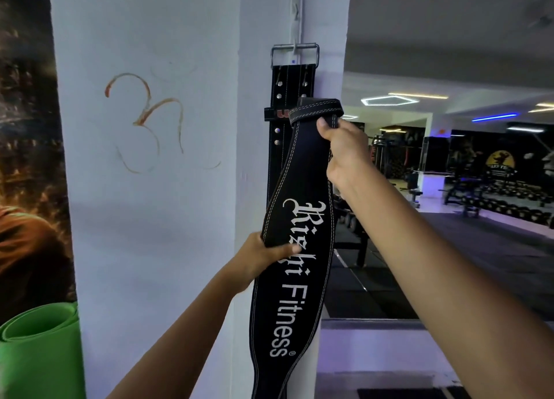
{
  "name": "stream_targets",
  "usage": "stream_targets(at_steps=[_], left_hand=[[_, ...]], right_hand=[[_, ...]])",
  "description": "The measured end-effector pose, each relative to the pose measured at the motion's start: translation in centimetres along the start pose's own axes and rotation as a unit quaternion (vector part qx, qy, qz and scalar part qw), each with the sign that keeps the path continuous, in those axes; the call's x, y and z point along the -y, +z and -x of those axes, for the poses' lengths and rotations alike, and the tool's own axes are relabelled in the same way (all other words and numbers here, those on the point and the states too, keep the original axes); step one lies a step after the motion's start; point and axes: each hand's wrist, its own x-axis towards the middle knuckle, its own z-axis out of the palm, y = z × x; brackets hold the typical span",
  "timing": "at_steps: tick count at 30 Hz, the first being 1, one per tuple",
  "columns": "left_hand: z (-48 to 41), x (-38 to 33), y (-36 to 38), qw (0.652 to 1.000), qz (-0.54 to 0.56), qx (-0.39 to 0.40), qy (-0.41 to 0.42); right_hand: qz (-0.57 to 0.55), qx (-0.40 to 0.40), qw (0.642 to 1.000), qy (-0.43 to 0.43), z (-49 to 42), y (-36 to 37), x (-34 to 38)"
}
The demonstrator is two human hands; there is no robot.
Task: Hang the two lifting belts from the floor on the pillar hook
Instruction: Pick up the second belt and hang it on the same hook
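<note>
Fingers of the right hand (341,147) pinch the folded top of the black lettered leather belt (296,267); left hand (263,256) grips its middle; buckle's hidden, so find it before reaching for the pillar hook (296,49), where the first studded belt (280,99) hangs.

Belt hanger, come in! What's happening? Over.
Left hand and right hand grip second belt. First belt already on hook. Nothing blocking.

Two black lifting belts at white pillar (156,219): hung belt (277,135) flat against pillar, lettered belt (295,264) in front of it; one metal buckle (294,54) atop hung belt; one green rolled mat (39,350) left of pillar; two hands, left hand (263,258), right hand (341,153), both on lettered belt
</note>
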Motion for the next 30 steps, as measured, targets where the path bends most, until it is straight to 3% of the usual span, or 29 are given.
stream_targets(at_steps=[3,8,14,21,30], left_hand=[[0.9,1.7,-0.3,0.999,0.012,0.031,-0.019],[-0.5,-0.4,-0.6,0.999,0.046,-0.02,0.016],[2.0,4.7,-0.6,0.998,-0.022,0.035,-0.046],[-0.2,0.7,-0.5,0.998,0.042,0.03,0.02],[1.1,3.6,-0.5,0.996,0.06,0.066,-0.007]], right_hand=[[-0.004,-0.006,1.0,0.004,0.6,-0.1,-0.4],[-0.005,-0.003,1.0,-0.013,0.8,0.5,0.4],[-0.012,-0.023,0.999,-0.026,1.3,0.3,0.4],[-0.013,-0.019,0.999,-0.037,1.4,0.4,1.0],[-0.01,-0.018,0.999,-0.038,1.6,-0.5,0.5]])
